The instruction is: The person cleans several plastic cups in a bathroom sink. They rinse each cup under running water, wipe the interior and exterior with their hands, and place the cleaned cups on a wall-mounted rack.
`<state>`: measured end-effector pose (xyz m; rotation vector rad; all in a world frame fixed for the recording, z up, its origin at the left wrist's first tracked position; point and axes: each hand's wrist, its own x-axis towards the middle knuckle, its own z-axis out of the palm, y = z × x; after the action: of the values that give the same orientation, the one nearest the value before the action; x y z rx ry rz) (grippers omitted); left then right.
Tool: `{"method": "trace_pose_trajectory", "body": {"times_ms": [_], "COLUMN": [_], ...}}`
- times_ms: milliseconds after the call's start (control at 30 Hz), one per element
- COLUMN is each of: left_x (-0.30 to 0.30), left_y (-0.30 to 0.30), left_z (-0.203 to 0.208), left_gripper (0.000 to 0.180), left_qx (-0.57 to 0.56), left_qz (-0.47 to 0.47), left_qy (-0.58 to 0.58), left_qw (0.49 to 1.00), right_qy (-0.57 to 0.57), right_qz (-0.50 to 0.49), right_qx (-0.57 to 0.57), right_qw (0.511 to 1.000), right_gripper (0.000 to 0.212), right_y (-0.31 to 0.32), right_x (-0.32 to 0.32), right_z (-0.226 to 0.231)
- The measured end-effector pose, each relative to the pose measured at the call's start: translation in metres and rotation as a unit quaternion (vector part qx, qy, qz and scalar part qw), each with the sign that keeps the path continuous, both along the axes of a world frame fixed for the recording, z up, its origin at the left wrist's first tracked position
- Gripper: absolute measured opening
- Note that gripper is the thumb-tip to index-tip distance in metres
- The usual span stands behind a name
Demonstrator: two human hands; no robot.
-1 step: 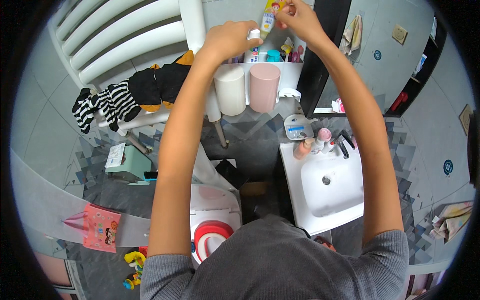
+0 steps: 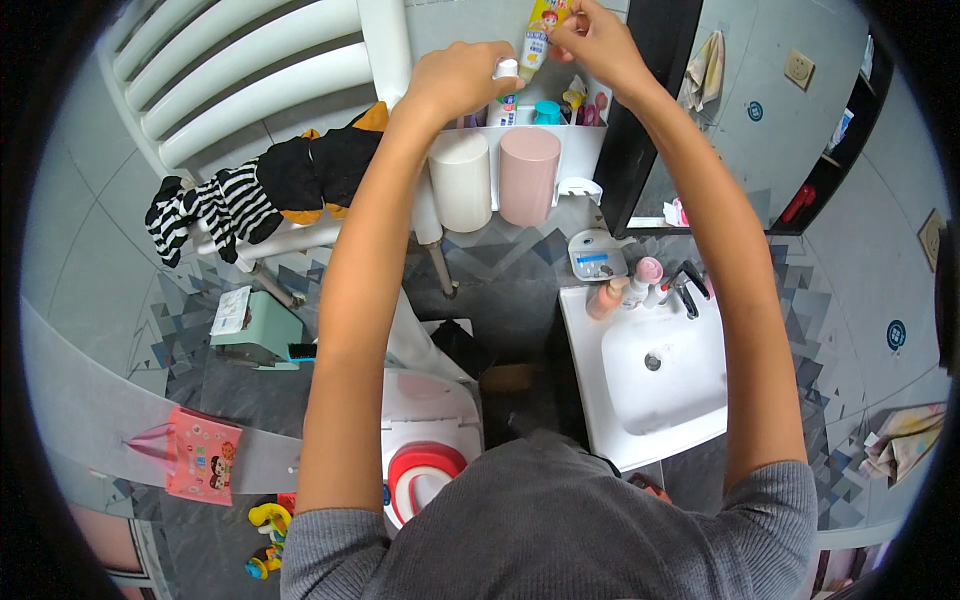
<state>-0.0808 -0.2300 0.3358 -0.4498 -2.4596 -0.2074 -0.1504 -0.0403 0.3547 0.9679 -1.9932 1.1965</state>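
High on the wall, my left hand (image 2: 455, 80) is closed on a toothpaste tube (image 2: 503, 110) with a white cap. The tube stands upright at a white wall-mounted holder (image 2: 575, 150), and its lower end is hidden behind the holder's front edge. Just to the right, my right hand (image 2: 600, 45) pinches a yellow and white toothpaste tube (image 2: 540, 40) above the holder, its narrow end pointing down. Toothbrushes (image 2: 595, 108) and a teal lid (image 2: 546, 111) sit in the holder near both hands. Beneath hang a white cup (image 2: 460, 180) and a pink cup (image 2: 529, 175).
A mirror cabinet (image 2: 650, 120) borders the holder on the right. Below it are a white sink (image 2: 585, 345), pump bottles (image 2: 606, 298) and a soap dish (image 2: 597, 255). White radiator bars (image 2: 260, 75) with striped and black clothing (image 2: 310, 165) lie left, and a toilet (image 2: 430, 400) stands below.
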Motion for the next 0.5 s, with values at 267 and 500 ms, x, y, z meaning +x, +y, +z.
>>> {"method": "trace_pose_trajectory", "body": {"times_ms": [267, 500], "left_x": [-0.006, -0.012], "left_y": [-0.005, -0.01], "left_z": [0.006, 0.007], "left_gripper": [0.037, 0.041], "left_qx": [0.05, 0.027], "left_qz": [-0.064, -0.117], "left_qy": [-0.055, -0.104], "left_qw": [0.995, 0.987], "right_qy": [0.083, 0.312], "right_qz": [0.009, -0.057], "right_qx": [0.006, 0.181], "right_qw": [0.997, 0.931], "right_gripper": [0.02, 0.023], "right_y": [0.002, 0.007], "right_x": [-0.008, 0.013], "right_z": [-0.006, 0.031]}}
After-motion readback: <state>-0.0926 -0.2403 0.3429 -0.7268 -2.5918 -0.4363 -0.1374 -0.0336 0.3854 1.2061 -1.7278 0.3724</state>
